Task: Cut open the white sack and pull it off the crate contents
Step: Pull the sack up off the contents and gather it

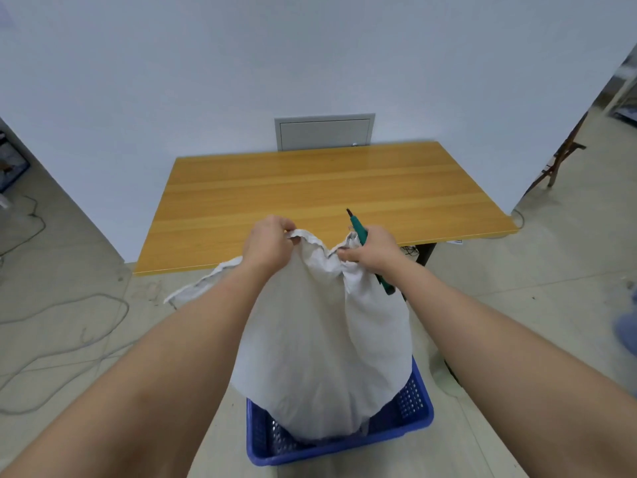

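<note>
Both grips, left and right (which also clutches a green cutter), clamp the white sack's rim above the blue crate.

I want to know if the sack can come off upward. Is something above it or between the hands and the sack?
Nothing visible blocks it. The left hand and right hand already grip the top edge of the white sack; the right hand also holds a green cutter. The sack's base sits in the blue crate.

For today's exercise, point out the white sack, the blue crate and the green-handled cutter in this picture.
white sack (320,339): head view, on its front cloth.
blue crate (344,446): head view, on its near rim.
green-handled cutter (358,227): head view, on the handle above the right hand.
</note>
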